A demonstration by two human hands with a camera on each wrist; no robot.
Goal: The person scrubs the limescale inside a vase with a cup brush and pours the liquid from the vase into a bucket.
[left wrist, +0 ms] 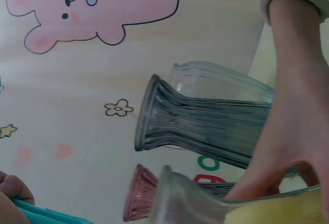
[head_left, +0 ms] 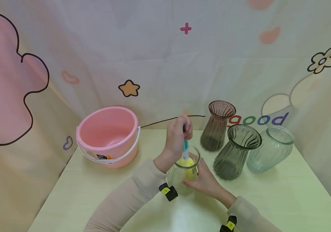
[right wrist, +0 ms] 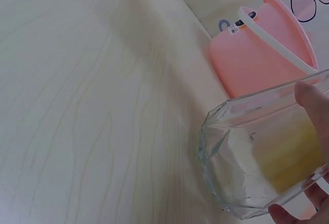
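Observation:
My left hand (head_left: 177,133) grips the teal and white handle (head_left: 186,149) of a sponge brush from above. The brush's yellow sponge head (head_left: 189,169) is down inside a clear glass vase (head_left: 180,183). With thumb and fingers spread around the vase's side, my right hand (head_left: 204,180) holds it. In the right wrist view, the faceted base of the vase (right wrist: 231,183) faces the camera, and the yellow sponge shows blurred through the glass. Part of the left hand (left wrist: 15,188) and the teal handle (left wrist: 49,216) appear at the lower left of the left wrist view.
To the left stands a pink bucket (head_left: 130,156) with a white handle. On the right are a reddish-brown glass vase (head_left: 215,130), a dark grey one (head_left: 232,159) and a pale blue one (head_left: 270,151). A printed curtain (head_left: 159,64) hangs behind the pale table (head_left: 75,199).

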